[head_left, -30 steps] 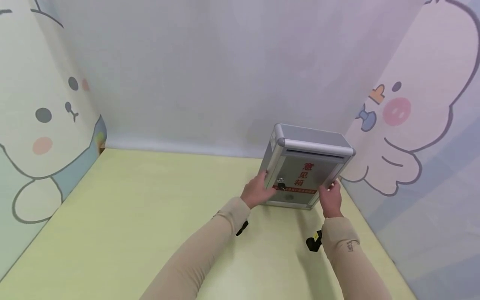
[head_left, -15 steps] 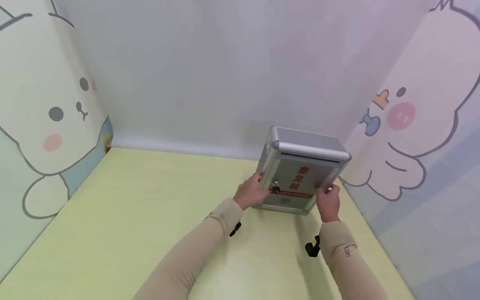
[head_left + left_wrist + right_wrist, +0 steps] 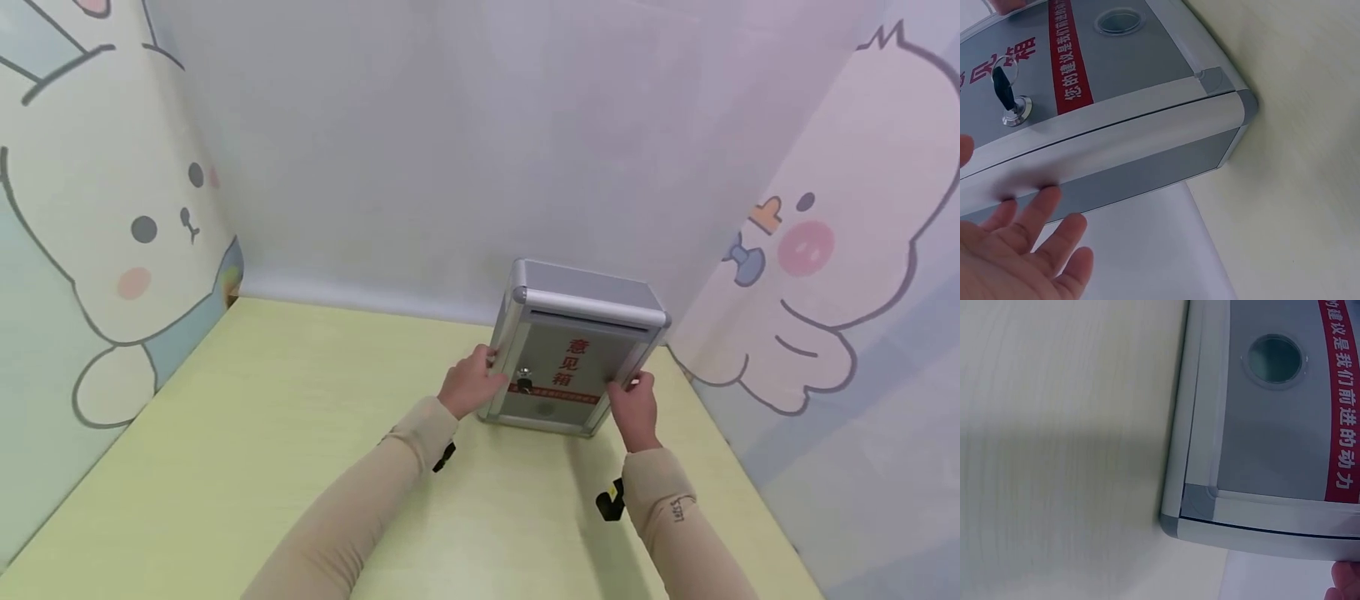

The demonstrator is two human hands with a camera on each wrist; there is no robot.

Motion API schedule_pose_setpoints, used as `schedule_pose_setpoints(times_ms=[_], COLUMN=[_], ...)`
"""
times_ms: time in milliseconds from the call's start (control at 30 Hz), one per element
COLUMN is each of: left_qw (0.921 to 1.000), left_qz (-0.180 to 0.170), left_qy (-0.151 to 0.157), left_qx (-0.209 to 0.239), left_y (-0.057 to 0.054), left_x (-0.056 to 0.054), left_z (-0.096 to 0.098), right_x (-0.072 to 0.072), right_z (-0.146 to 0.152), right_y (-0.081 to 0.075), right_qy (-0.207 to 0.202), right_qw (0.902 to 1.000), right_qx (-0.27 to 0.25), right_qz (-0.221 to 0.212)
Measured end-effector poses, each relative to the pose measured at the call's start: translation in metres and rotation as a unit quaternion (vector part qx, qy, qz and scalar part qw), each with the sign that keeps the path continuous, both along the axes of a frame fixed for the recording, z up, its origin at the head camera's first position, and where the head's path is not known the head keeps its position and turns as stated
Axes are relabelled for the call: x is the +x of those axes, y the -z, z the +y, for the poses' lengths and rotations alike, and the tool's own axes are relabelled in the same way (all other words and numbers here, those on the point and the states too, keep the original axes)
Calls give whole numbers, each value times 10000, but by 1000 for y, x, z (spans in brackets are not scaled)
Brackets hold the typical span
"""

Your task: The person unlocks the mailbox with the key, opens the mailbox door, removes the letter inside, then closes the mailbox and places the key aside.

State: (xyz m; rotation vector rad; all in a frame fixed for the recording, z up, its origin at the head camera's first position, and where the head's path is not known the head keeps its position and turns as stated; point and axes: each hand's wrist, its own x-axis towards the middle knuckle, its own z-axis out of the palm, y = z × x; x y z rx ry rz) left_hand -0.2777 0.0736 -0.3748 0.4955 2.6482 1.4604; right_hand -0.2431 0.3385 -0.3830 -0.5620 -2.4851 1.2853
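A grey suggestion box (image 3: 547,408) with silver edges stands on the yellow table in the head view. Its front carries red Chinese lettering, a red strip and a slot near the top. My left hand (image 3: 471,383) holds the box's left edge, its thumb over the front frame beside a lock with a key (image 3: 525,385). In the left wrist view, several fingertips (image 3: 1047,197) meet the side. Gripping the opposite edge is my right hand (image 3: 636,412), thumb on the front and other fingers around the side. A round window (image 3: 1274,359) shows low on the front.
The yellow tabletop (image 3: 322,383) reaches to a pale back wall (image 3: 375,167). Side walls bear a rabbit (image 3: 142,192) on the left and a chick (image 3: 817,208) on the right, close to the box.
The box and both hands have shifted left in the head view, and the walls' pictures have moved right. Both hands keep their hold on the box's sides.
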Motion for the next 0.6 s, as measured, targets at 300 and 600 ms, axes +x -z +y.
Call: schedule_pose_setpoints(times_ms=[300, 600], left_qw=[9992, 9989], left_qz=[95, 354], left_qy=[-376, -296], left_qx=[-50, -32], left_y=[1, 5], left_x=[0, 1], left_z=[-39, -73], right_x=[-4, -5], right_z=[-18, -23], right_y=[-1, -3], right_qy=[-722, -1609], right_qw=[9964, 9850], right_qx=[442, 614], right_qz=[-83, -42])
